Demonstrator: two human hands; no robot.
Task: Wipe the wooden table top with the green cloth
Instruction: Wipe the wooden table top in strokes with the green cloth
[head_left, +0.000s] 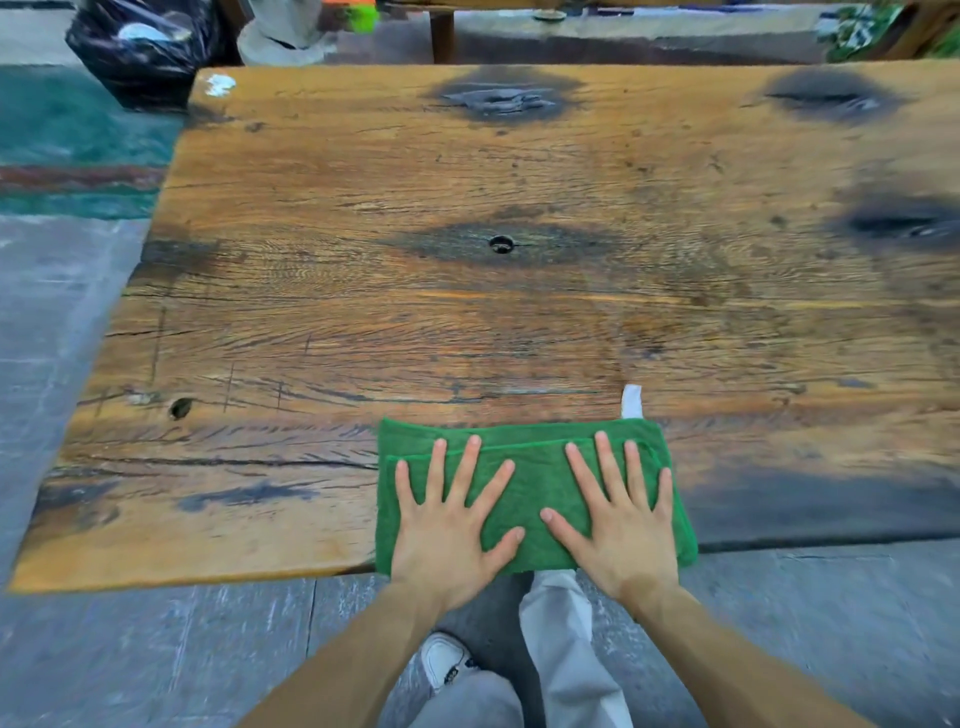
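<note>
A folded green cloth (530, 467) with a small white tag lies flat at the near edge of the wooden table top (467, 312). My left hand (449, 525) presses flat on the cloth's left half, fingers spread. Beside it, my right hand (621, 519) presses flat on the right half, fingers also spread. Neither hand grips the cloth; both palms rest on top of it. The cloth's near edge hangs slightly over the table's front edge.
The table has dark knots, a small round hole (501, 244) mid-board and another hole (180, 408) near the left. A black bag (145, 47) stands on the floor past the far left corner. My legs and a white shoe (447, 657) are below the front edge.
</note>
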